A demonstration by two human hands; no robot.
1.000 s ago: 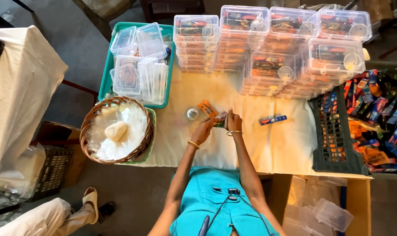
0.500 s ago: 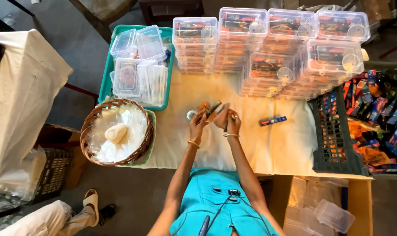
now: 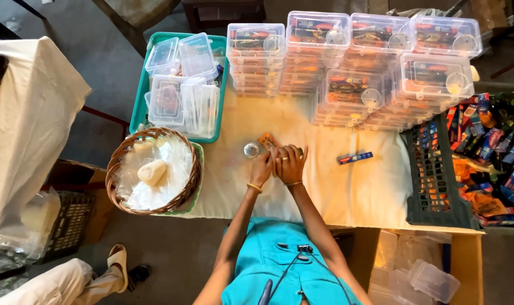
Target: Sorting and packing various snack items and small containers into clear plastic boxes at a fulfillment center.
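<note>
Both arms reach forward; left hand (image 3: 261,168) and right hand (image 3: 291,164) press together, pinching an orange packet (image 3: 267,140).

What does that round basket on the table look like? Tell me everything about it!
The round brown woven wicker basket sits upright at the left end of the cloth-covered table, partly on a green tray edge. Its rim is thick and braided. Inside lie crumpled clear plastic bags with a pale, rounded lump on top. No hand touches it; the person's hands work further right.
</note>
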